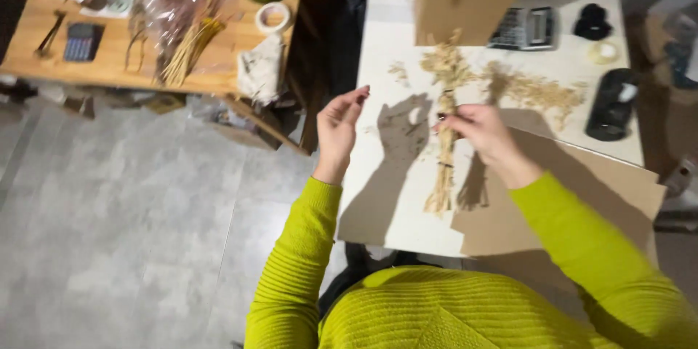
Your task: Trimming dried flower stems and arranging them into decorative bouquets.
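Yellow sleeves (436, 305) over dried stalks.
Right hand (483, 134) pinches the straw bundle (445, 138) mid-stem; left hand (338, 131) hovers open, empty. Best kept tight there.

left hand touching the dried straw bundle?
Apart. The head view shows the left hand open in the air, with bare white table between it and the dried straw bundle, held by the right hand.

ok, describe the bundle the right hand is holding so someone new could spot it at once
Start at the white table in front of the person in the yellow-green sweater. Near its middle, the right hand pinches a dried straw-coloured bundle of stalks, with seed heads up top. Unlike the loose chaff scattered beside it, it is gathered into one long bunch.
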